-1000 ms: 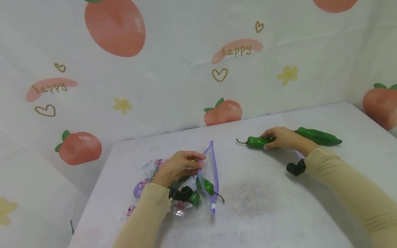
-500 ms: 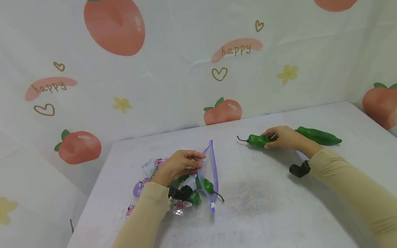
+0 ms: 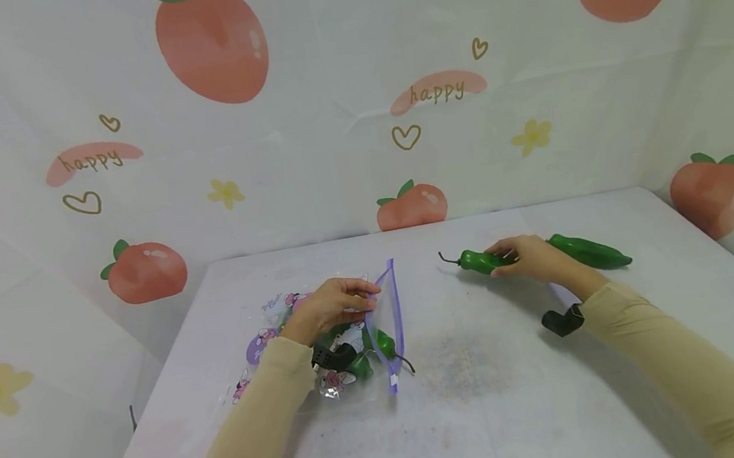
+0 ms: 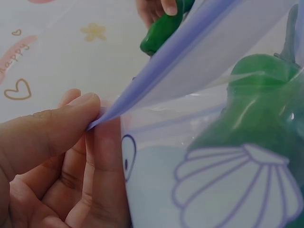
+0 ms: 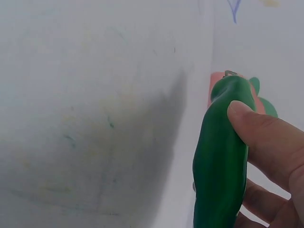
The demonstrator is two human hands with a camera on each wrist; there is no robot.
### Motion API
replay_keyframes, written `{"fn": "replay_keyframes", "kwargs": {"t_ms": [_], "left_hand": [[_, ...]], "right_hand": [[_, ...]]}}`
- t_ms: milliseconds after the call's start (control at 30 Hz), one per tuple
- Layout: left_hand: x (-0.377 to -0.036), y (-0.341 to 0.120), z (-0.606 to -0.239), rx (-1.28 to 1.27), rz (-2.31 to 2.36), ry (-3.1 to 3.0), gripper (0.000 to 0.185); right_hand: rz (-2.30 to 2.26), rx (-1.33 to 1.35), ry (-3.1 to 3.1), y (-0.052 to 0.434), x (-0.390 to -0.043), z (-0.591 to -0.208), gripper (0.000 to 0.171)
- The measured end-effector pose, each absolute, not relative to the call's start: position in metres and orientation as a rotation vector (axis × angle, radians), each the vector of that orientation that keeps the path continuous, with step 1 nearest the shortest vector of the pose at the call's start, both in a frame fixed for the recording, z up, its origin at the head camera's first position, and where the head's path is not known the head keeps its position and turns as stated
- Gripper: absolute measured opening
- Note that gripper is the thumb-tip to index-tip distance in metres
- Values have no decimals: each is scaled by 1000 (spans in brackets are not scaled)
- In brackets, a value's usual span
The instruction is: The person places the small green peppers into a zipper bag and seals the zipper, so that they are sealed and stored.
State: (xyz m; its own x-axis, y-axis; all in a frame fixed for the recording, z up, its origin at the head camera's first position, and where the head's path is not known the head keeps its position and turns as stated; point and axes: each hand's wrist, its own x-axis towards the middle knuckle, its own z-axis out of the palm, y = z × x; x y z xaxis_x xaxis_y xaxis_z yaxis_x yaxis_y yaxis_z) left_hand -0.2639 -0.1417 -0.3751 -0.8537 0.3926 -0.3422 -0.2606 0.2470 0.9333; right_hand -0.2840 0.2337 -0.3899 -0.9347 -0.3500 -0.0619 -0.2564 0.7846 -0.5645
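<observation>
Right hand (image 3: 535,256) grips a pepper (image 3: 481,260), likely light, stiff and slick; mid-body hold suits. Left hand (image 3: 331,306), at 9 o'clock, pinches the limp bag (image 3: 326,341) rim.

White table (image 3: 499,411): zip bag (image 3: 326,341) (peppers inside), loose green pepper (image 3: 590,251).
</observation>
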Motion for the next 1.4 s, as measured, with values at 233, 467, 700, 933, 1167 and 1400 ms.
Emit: {"fn": "replay_keyframes", "kwargs": {"t_ms": [233, 467, 700, 933, 1167, 1400], "left_hand": [[-264, -141, -377, 103, 1644, 2000, 40], [-265, -140, -379, 106, 1652, 2000, 40], [-264, -141, -378, 109, 1651, 1999, 40], [-264, -140, -378, 112, 1655, 2004, 39], [-264, -140, -377, 115, 1653, 2009, 39], [-264, -142, -376, 119, 1653, 2009, 38]], "right_hand": [[-842, -519, 2838, 231, -272, -391, 50], [-858, -568, 2876, 225, -260, -388, 46], [-871, -645, 2889, 220, -249, -385, 44], [-915, -699, 2896, 212, -241, -383, 44], [-930, -776, 2871, 203, -234, -382, 44], [-926, -805, 2833, 193, -226, -382, 43]]}}
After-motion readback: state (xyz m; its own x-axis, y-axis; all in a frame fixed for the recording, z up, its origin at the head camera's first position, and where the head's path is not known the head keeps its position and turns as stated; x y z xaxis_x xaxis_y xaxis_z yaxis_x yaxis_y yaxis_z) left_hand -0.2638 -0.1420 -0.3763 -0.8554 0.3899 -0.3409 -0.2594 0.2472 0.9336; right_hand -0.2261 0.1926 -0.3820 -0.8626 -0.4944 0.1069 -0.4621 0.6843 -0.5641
